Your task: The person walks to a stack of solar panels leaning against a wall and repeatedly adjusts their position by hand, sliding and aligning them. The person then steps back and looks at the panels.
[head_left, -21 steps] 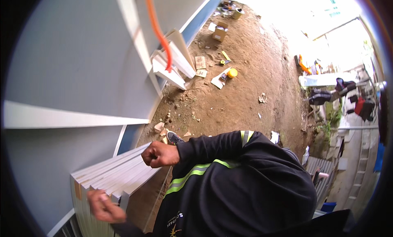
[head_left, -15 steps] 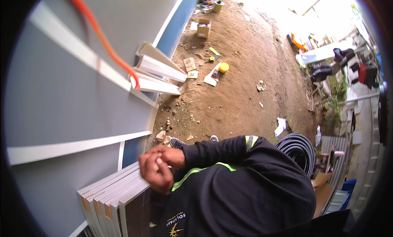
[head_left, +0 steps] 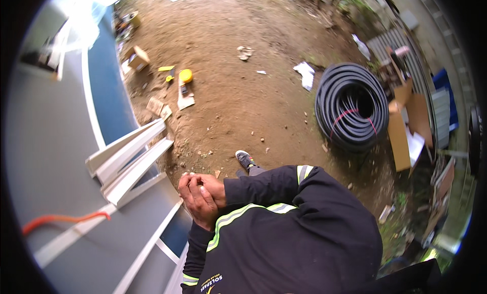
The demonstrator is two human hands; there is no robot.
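My two hands are clasped together in front of my body, close to a grey wall with white strips. My left hand (head_left: 200, 206) folds its bent fingers over my right hand (head_left: 216, 188). The right forearm crosses my front in a dark sleeve with a reflective band. The right hand's fingers are closed and mostly covered by the left, so whether anything small lies between the palms cannot be seen. Just beyond the hands, several white channel lengths (head_left: 133, 168) lean at the wall. An orange cable (head_left: 63, 220) hangs over the wall at the left.
A big coil of black corrugated conduit (head_left: 350, 104) lies on the brown dirt ground (head_left: 228, 111) at right, beside an open cardboard box (head_left: 401, 134). Farther off at left are a yellow-lidded tub (head_left: 186, 76), a small carton (head_left: 137, 58) and cardboard scraps (head_left: 155, 106).
My view has swung right, bringing the conduit coil fully into sight and moving the stacked panels out of it. One foot now shows farther forward. The hands stay clasped.
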